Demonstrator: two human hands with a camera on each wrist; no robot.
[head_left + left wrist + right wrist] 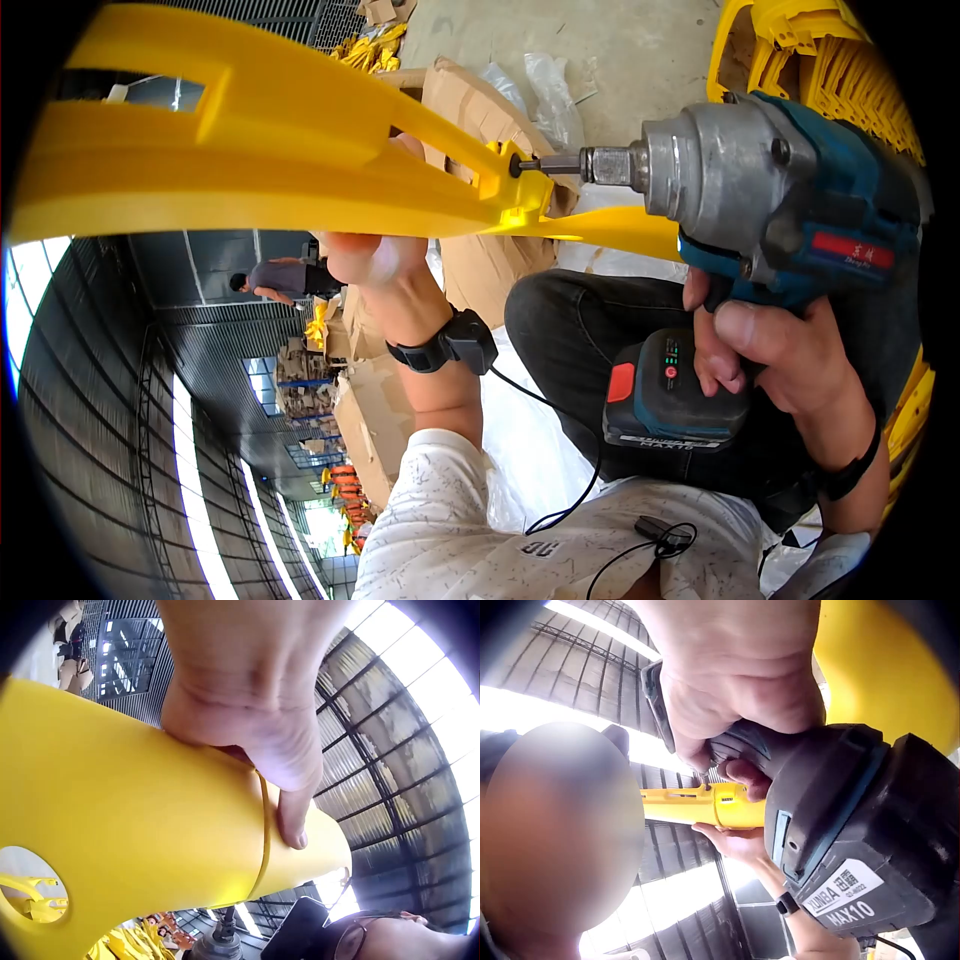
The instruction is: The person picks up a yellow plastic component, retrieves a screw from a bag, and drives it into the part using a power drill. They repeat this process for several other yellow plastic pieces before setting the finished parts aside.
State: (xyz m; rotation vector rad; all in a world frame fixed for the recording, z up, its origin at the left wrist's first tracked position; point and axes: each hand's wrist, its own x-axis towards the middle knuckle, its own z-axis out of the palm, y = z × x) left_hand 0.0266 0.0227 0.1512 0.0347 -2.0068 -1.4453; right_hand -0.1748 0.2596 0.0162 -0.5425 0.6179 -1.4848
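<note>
Right hand (800, 350): I am watching its fingers curling snugly round the handle of the power driver (735, 175), toward four o'clock in the head view; one finger is lying at the trigger, though I cannot tell whether it is pressing.
Left hand (247, 727): it is reaching in from twelve o'clock in the left wrist view and gripping the yellow part (150, 817); one digit is bending over the smooth face toward four o'clock, while the part is hiding the other fingers there.
Yellow part: it is stretching from ten o'clock to near the centre of the head view, resting in the left hand's hold.
Bit (557, 163): it is pointing to nine o'clock and meeting a dark fastener (516, 165) at the yellow part's end.
Power driver: its metal nose is sitting at two o'clock, its battery (680, 390) hanging toward four o'clock.
Wristband (445, 343): it is circling the left wrist, a black cable (560, 408) trailing toward five o'clock.
Knee (560, 330): dark trousers are showing just off centre, beneath the driver.
Surroundings: more yellow pieces (850, 85) are stacking up at two o'clock, cardboard (480, 105) is lying at twelve, and another person (290, 276) is bending at nine.
</note>
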